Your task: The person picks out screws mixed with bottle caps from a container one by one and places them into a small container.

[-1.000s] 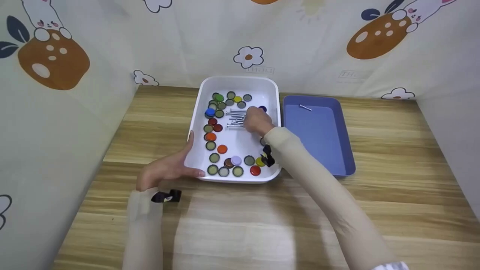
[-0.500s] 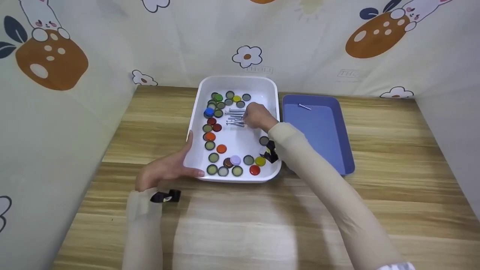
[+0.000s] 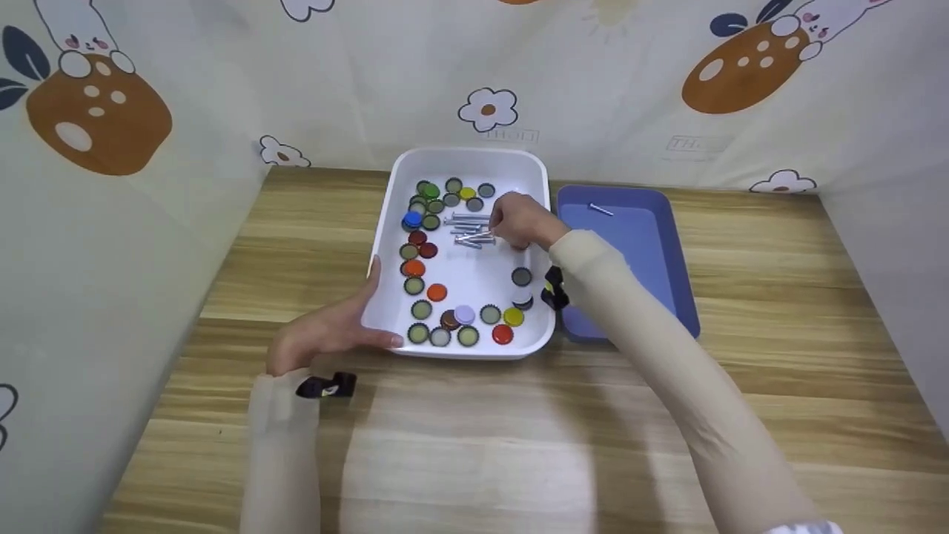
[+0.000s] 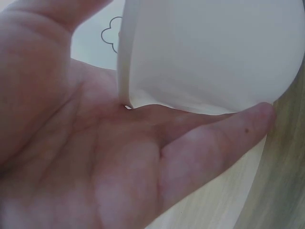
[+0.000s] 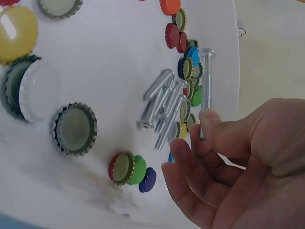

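In the right wrist view, my right hand [image 5: 228,157] pinches one silver bolt [image 5: 207,81] between thumb and fingertips, its flat head pointing away from the hand. In the head view that hand [image 3: 521,220] hovers over the right part of a white tray [image 3: 474,276]. Beside its fingertips lies a loose heap of similar bolts [image 3: 473,237]. At the tray's near left corner, my left hand [image 3: 326,335] spreads against the outside, thumb along the front rim. The left wrist view has its palm and a straight finger [image 4: 219,143] lying against the white wall.
Bottle caps [image 3: 414,268] of many colours are scattered along the white tray's sides, several of them overlapping. A blue tray [image 3: 656,241] stands close on the right, holding a single bolt [image 3: 601,209] at its back. Behind the wooden table [image 3: 460,445] hangs a patterned cloth [image 3: 593,111].
The right hand has drawn back to the right from the bolt heap, uncovering more of it and a bottle cap near the right wall. The left hand stays at the tray corner.
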`<state>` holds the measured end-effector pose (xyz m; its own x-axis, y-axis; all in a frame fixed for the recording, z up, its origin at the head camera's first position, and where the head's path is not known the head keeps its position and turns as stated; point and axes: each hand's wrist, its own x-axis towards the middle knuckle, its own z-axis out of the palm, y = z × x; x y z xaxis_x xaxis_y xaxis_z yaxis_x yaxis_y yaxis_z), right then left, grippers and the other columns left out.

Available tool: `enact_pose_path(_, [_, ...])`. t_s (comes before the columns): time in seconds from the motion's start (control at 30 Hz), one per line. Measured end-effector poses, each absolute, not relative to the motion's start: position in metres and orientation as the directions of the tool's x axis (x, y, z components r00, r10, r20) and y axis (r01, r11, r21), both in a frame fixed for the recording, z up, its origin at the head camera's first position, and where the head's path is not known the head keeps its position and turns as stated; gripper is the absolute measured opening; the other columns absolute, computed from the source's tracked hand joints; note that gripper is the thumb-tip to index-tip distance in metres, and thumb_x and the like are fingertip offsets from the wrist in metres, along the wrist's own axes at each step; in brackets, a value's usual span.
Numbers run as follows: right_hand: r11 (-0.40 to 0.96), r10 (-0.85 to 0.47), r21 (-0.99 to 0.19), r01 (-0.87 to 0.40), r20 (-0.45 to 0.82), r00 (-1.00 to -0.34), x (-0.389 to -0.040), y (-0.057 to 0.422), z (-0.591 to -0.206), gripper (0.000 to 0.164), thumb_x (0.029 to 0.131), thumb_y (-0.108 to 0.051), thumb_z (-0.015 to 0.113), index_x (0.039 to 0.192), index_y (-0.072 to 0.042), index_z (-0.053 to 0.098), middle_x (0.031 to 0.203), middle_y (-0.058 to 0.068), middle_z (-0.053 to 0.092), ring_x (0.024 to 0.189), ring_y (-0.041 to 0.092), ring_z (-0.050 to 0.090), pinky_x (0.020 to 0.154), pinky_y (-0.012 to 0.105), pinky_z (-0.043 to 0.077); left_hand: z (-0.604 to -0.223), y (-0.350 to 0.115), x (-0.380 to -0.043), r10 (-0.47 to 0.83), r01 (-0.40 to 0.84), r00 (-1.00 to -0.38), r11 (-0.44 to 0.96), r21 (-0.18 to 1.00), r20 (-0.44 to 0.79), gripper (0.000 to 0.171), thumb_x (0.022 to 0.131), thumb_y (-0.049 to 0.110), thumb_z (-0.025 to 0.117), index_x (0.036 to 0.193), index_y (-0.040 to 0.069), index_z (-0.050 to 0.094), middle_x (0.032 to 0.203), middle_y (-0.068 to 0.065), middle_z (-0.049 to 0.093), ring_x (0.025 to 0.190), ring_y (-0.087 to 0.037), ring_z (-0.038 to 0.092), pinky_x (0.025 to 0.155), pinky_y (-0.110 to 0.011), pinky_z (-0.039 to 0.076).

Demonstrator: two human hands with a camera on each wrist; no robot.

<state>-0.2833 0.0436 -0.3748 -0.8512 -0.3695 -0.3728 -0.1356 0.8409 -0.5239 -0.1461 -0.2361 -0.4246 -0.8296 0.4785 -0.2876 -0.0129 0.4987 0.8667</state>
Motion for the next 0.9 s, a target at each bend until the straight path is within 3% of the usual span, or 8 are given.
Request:
enact_pose_path(0.43, [0.802,-0.498,-0.526,-0.282,-0.329,-0.802,-0.287,0.063,-0.377,0.013,0.099,-0.010,0.057,0.104,-0.001,0.066,0.098,0.010,0.060,0.089,0.020,0.052,0.078,0.030,0.045,-0.425,-0.237,-0.145,0.481,-0.006,-0.828,0.505,0.863,-0.288,0.129,0.084,0.024,0.081,0.156,0.029,-0.025,0.170,-0.013,0.001,0.153,-0.035,0.022,0.127,-0.052,0.008])
enact_pose_path(0.57, [0.778,-0.530,-0.539,-0.323,-0.286,-0.798,-0.289,0.069,-0.379,0.013,0.099,-0.009,0.056,0.102,0.000,0.066,0.096,0.009,0.060,0.088,0.019,0.052,0.080,0.030,0.045,-0.426,-0.237,-0.145,0.487,0.008,-0.828,0.507,0.862,-0.278,0.130,0.083,0.025,0.082,0.157,0.022,-0.026,0.170,-0.014,-0.001,0.151,-0.035,0.024,0.127,-0.052,0.010])
enact_pose_path(0.7, [0.767,-0.520,-0.567,-0.300,-0.275,-0.809,-0.290,0.074,-0.378,0.011,0.099,-0.008,0.057,0.102,-0.001,0.065,0.095,0.007,0.058,0.087,0.019,0.050,0.077,0.029,0.042,-0.426,-0.237,-0.145,0.498,0.027,-0.827,0.497,0.867,-0.259,0.131,0.083,0.026,0.082,0.156,0.018,-0.025,0.170,-0.015,0.000,0.147,-0.035,0.028,0.126,-0.052,0.012])
enact_pose_path(0.9, [0.754,-0.497,-0.603,-0.263,-0.261,-0.828,-0.292,0.081,-0.376,0.014,0.099,-0.008,0.058,0.106,0.001,0.066,0.095,0.007,0.058,0.087,0.019,0.052,0.080,0.031,0.044,-0.426,-0.236,-0.146,0.482,0.017,-0.832,0.516,0.856,-0.274,0.133,0.082,0.028,0.083,0.156,0.019,-0.026,0.170,-0.013,-0.006,0.152,-0.034,0.020,0.127,-0.051,0.009])
